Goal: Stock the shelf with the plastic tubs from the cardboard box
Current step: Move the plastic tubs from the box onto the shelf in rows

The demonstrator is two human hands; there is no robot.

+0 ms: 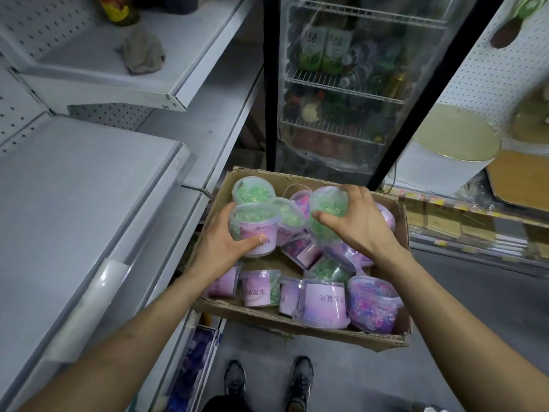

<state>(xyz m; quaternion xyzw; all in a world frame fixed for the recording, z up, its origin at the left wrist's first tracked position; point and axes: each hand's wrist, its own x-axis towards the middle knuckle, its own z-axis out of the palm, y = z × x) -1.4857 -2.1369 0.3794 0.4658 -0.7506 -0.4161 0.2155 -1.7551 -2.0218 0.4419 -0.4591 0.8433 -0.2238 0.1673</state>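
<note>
Cardboard box (pixel 401 221) sits centre-frame, w/ lots of clear plastic tubs inside, some upright, some tipped on their sides. Most carry pink labels.

Left hand (pixel 221 242) is at the box's 9 o'clock side. Its fingers curl round a green-bead tub (pixel 255 224), thumb pressed on the pink label. That tub is upright, lid on.

Right hand (pixel 356 221) is at approx 1 o'clock in the box. Its fingers wrap over a second green tub (pixel 326 208) from above, thumb on the near side. Can't tell if either tub is lifted off the pile.

A purple-bead tub (pixel 374 304) lies at the box's 4 o'clock corner.

Grey shelf (pixel 74 188) runs along 9 o'clock of the frame, beside the box. Upper shelf at 11 o'clock carries a crumpled rag (pixel 142 52). A glass-door fridge (pixel 350 84) w/ bottles stands at 12 o'clock. The person's shoes (pixel 234 379) are at 6 o'clock on the floor.
</note>
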